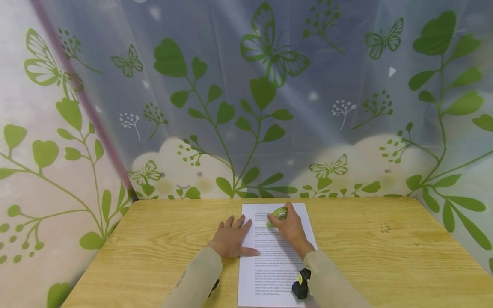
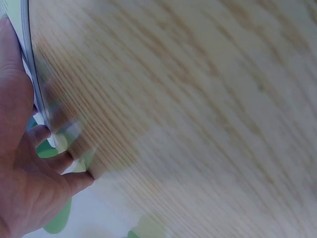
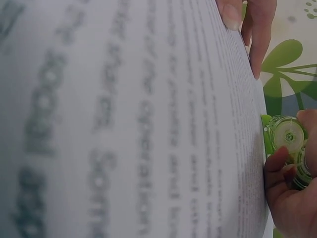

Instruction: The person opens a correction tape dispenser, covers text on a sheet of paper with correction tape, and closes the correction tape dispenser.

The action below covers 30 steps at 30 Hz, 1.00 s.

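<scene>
A stack of printed white paper (image 1: pixel 246 282) lies on the wooden table, its text upside down in the head view. My right hand (image 1: pixel 291 226) grips a green, see-through correction tape (image 1: pixel 280 214) between thumb and fingers, with its tip down at the upper lines of text. In the right wrist view the reel of the correction tape (image 3: pixel 289 136) shows through its casing. My left hand (image 1: pixel 230 237) lies flat with fingers spread at the stack's left edge, thumb resting on the page. The left wrist view shows that hand (image 2: pixel 34 178) beside the paper's edge (image 2: pixel 30 64).
The wooden table (image 1: pixel 385 252) extends on both sides of the paper. Behind it hangs a curtain (image 1: pixel 239 128) printed with green leaves and butterflies. A black wrist device (image 1: pixel 301 283) sits at my right sleeve, over the page's lower right.
</scene>
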Each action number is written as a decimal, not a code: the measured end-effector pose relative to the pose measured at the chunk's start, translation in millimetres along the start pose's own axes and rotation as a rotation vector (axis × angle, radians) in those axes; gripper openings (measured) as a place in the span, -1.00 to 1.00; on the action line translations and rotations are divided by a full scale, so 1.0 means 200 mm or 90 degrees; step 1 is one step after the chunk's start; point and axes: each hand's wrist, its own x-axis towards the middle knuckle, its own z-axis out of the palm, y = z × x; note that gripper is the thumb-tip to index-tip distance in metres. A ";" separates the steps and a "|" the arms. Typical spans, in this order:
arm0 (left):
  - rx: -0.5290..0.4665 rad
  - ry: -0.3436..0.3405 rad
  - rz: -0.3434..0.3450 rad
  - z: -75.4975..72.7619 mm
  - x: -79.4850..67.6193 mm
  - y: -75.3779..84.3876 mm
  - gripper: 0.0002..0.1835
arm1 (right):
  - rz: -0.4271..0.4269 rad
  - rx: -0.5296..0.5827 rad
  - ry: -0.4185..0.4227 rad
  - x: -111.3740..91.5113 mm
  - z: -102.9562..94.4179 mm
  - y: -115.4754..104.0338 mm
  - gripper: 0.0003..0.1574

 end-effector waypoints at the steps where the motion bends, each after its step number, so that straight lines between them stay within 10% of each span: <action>1: 0.001 -0.001 0.000 0.00 0.00 0.00 0.06 | 0.001 0.000 0.001 0.00 0.00 0.00 -0.48; 30: -0.003 -0.003 -0.005 -0.01 -0.01 0.01 0.05 | 0.018 0.047 -0.020 0.00 -0.08 0.04 -0.49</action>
